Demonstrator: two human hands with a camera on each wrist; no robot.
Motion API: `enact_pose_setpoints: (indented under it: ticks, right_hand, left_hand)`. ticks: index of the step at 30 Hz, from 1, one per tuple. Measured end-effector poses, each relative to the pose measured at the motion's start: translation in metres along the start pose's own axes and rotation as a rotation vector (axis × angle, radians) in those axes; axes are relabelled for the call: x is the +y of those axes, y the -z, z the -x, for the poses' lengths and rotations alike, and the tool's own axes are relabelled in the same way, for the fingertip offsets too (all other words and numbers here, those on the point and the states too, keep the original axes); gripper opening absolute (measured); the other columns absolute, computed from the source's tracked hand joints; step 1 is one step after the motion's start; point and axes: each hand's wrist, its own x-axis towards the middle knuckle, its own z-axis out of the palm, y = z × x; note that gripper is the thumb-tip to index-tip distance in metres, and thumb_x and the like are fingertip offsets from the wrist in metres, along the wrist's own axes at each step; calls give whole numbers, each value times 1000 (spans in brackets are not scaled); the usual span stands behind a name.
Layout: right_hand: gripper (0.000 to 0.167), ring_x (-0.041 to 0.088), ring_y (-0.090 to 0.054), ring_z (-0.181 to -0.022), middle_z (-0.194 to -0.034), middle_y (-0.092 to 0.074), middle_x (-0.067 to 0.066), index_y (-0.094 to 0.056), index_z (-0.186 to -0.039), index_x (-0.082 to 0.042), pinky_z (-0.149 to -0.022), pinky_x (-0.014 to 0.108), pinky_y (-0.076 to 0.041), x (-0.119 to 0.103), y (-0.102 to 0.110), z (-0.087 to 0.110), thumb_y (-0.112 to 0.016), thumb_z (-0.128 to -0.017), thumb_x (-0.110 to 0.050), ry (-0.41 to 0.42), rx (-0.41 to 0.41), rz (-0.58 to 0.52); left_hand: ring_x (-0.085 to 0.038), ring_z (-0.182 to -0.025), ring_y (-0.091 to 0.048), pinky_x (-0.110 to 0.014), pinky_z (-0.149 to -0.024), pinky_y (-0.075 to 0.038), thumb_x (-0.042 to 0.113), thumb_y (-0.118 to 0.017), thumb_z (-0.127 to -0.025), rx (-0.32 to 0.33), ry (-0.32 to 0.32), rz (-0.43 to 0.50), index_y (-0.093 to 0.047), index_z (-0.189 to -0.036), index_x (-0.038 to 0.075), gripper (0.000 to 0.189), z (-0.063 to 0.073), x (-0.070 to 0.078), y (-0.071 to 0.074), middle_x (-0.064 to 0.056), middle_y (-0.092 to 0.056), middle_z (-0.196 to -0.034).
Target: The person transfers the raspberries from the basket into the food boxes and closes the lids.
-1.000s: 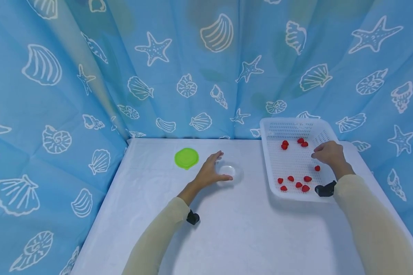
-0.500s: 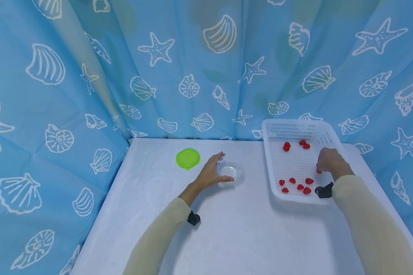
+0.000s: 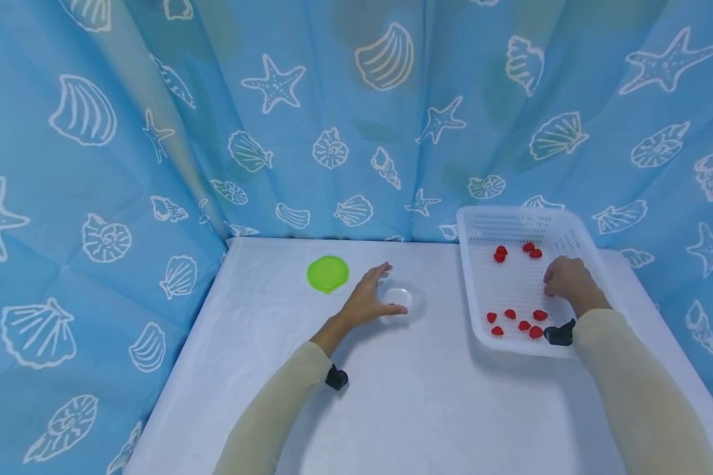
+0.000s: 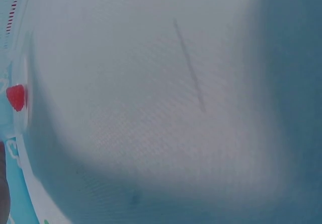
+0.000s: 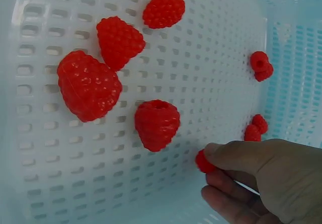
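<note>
right hand pinches a raspberry, left hand curves round a clear cup

the right hand is down inside a white basket, the raspberry grasped between thumb and fingers near the basket's right-hand side. six loose raspberries lie scattered over the near part of the basket, and two pairs of raspberries sit farther back, each pair clustered close together. the left hand holds the cup, which stands upright on the table, with thumb on the near side and fingers on the far side; how firmly they press cannot be told. through the cup's clear wall, the left wrist view shows a red berry inside

beyond the left hand, to the left of the cup, a green disc lies flat on the white tablecloth. pale sleeves cover both arms, and a blue curtain printed with white shells and starfish hangs behind
</note>
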Motion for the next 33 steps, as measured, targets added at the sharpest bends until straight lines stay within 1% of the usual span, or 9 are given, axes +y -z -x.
enact_pose_setpoints:
  ticks: [3,6,9,14,19,23,25,29,33]
  right_hand:
    - [40,44,-51,-94,-108,-57,29,-62,-109,8,-88,69,-42,2,-3,-5,-80,-77,-10,7,20,-28]
    - [41,44,-52,-95,-109,-57,29,-62,-109,7,-88,70,-42,5,-4,-8,-80,-77,-12,-4,33,-38]
    - [44,44,-53,-94,-109,-58,30,-61,-110,8,-87,69,-42,7,-5,-10,-81,-78,-15,-23,20,-42]
    - [49,43,-53,-95,-109,-57,29,-60,-111,6,-85,70,-43,9,-4,-12,-82,-78,-21,-48,11,-53]
    - [45,45,-49,-99,-111,-56,29,-62,-111,6,-89,71,-40,10,-4,-12,-81,-77,-17,-35,17,-72]
    - [41,46,-48,-102,-114,-56,29,-63,-112,5,-91,72,-38,9,-5,-11,-79,-78,-13,-32,24,-90]
    - [41,46,-47,-104,-115,-56,29,-63,-112,5,-92,72,-37,9,-5,-10,-79,-79,-12,-39,32,-104]
    - [40,47,-45,-105,-117,-54,29,-63,-114,5,-92,73,-36,7,-5,-10,-77,-81,-13,-53,50,-117]
    - [39,47,-45,-106,-119,-53,29,-63,-114,3,-92,73,-35,5,-6,-11,-76,-83,-16,-54,74,-129]
  left_hand:
    - [-20,-136,-37,-48,-106,-39,45,-87,-69,-2,6,-2,-28,-154,22,106,-1,0,0,2,-39,-150]
    - [-21,-136,-37,-49,-106,-39,45,-87,-68,0,0,-4,-28,-154,19,107,-1,1,0,1,-39,-150]
    - [-21,-136,-38,-48,-106,-39,46,-87,-68,4,-3,-12,-28,-154,17,108,-1,0,0,1,-39,-150]
    - [-20,-135,-38,-47,-106,-39,47,-87,-68,0,5,-14,-28,-154,18,108,-1,-1,-1,2,-39,-150]
    - [-20,-136,-38,-47,-106,-39,46,-87,-69,-4,3,-12,-28,-154,17,107,-2,0,0,2,-39,-150]
    - [-19,-136,-37,-47,-106,-39,45,-86,-69,-5,9,-15,-28,-154,20,106,-1,2,1,3,-38,-151]
    - [-19,-137,-37,-46,-106,-39,46,-86,-70,-7,12,-15,-27,-154,22,106,-1,2,1,3,-38,-151]
    - [-18,-137,-37,-46,-107,-39,46,-86,-70,-13,10,-13,-27,-154,21,105,-1,2,1,4,-37,-151]
    - [-18,-137,-36,-47,-106,-39,46,-85,-70,-16,20,-18,-27,-154,22,105,0,3,2,3,-37,-152]
